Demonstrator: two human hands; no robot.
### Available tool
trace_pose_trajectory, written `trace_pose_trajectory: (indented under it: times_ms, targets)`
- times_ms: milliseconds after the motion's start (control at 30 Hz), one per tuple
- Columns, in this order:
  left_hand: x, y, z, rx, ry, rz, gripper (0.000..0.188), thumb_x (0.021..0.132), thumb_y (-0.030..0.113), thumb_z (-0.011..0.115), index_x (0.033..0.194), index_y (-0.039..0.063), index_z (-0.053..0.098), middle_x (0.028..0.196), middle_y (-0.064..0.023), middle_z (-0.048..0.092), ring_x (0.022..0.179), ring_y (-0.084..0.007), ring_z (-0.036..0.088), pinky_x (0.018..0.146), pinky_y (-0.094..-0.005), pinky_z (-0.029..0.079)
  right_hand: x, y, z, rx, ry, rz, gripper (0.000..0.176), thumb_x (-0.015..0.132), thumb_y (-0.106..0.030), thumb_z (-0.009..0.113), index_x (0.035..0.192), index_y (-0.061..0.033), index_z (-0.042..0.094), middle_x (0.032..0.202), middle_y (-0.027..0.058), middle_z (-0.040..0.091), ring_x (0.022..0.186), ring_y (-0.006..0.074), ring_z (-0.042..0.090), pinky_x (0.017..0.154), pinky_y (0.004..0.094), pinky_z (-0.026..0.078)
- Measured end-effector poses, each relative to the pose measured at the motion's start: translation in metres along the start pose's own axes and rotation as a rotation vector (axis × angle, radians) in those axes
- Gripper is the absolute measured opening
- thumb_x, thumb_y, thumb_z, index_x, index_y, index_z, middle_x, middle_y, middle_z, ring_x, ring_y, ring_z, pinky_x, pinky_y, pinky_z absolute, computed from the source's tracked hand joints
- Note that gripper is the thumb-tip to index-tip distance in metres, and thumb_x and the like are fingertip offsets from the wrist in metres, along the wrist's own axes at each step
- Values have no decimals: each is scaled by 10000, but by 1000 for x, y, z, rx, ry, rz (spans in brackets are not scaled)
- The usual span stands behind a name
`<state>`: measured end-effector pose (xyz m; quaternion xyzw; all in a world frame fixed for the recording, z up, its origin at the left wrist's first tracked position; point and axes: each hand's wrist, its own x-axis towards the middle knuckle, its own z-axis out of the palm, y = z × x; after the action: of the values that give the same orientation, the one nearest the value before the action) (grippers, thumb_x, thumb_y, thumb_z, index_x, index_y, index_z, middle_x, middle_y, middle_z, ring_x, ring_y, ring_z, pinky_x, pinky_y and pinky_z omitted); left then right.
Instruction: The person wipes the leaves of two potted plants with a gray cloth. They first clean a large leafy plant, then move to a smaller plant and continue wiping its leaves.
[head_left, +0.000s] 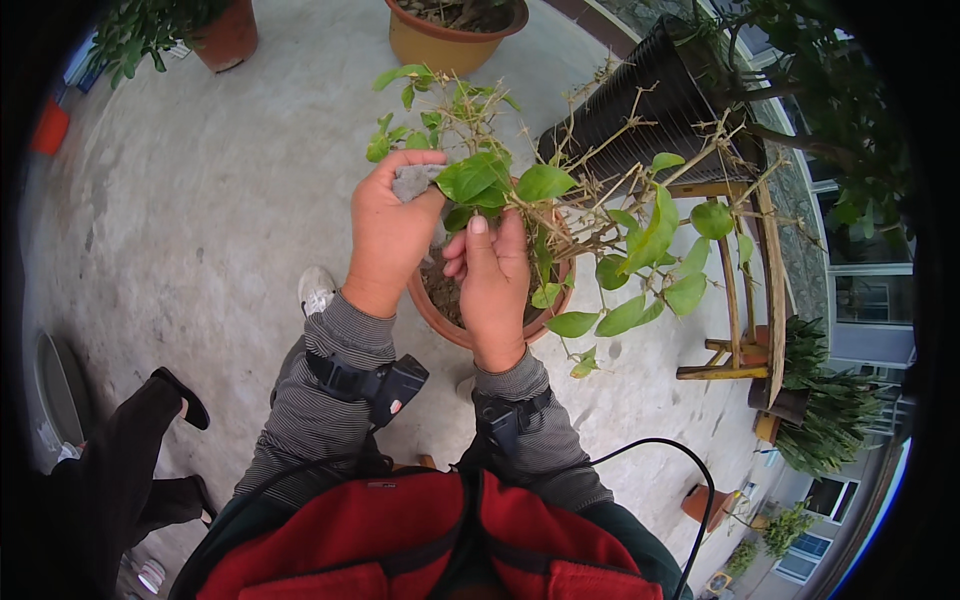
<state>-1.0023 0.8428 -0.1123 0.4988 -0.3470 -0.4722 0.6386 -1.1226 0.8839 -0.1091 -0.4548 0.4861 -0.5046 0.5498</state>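
A potted shrub with green leaves and bare, twiggy stems (637, 184) stands before me in a round terracotta-coloured pot (442, 328) with brown soil (442, 292). My left hand (394, 232) holds a bunched grey cloth (415, 182) between thumb and fingers, against the left side of a broad green leaf (474, 178). Just below that leaf is my right hand (495, 281), palm up, fingers curled and thumb raised. Its thumb tip meets the lower edge of the leaf cluster; whether it pinches a leaf or stem cannot be told.
A black ribbed pot (630, 105) leans right, near a wooden stool (761, 300). A yellow-brown planter (442, 49) and a terracotta pot (227, 37) stand farther off. Another person's dark-trousered legs (127, 450) are at left, beside a grey basin (60, 390). A black cable (697, 480) loops at right.
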Motion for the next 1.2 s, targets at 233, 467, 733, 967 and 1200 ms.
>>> trace_pose_trajectory:
  times_ms: [233, 467, 733, 967, 1200]
  targets:
    - [-3, 12, 2, -65, 17, -119, 224, 880, -35, 692, 1096, 19, 712, 985, -49, 736, 841, -91, 657, 729, -257, 542, 21, -13, -16, 133, 211, -152, 236, 1072, -151, 545, 1276, -32, 542, 1219, 61, 623, 967, 120, 609, 796, 264, 475]
    - [-6, 16, -1, -28, -64, -181, 212, 871, -21, 711, 1077, 27, 716, 980, -42, 736, 857, -85, 654, 745, -257, 540, 32, -27, -18, 369, 310, -103, 269, 1057, -124, 547, 1306, -23, 543, 1312, 70, 595, 1201, 198, 628, 824, 289, 480]
    - [-6, 10, 2, 318, -267, 159, 404, 827, -53, 684, 1222, 23, 660, 1170, -103, 690, 1031, -193, 666, 903, -309, 533, 28, -37, -19, 268, 217, 38, 241, 1083, -229, 529, 1172, -18, 608, 940, 63, 689, 806, 128, 645, 666, 246, 483]
    - [-9, 14, 5, 398, -405, 288, 688, 757, -62, 649, 1429, 39, 543, 1403, -182, 587, 1302, -314, 578, 1113, -357, 437, 21, -23, -23, 84, 194, 33, 164, 1056, -179, 577, 1056, -28, 641, 845, 16, 649, 736, 90, 570, 680, 237, 462]
    - [-8, -4, 13, 304, -597, 215, 799, 733, -28, 690, 1499, 65, 486, 1574, -196, 429, 1468, -325, 406, 1207, -390, 322, 11, -14, -41, -255, 215, 27, 204, 1026, -146, 621, 1150, 16, 630, 1019, 59, 693, 892, 124, 620, 801, 282, 506]
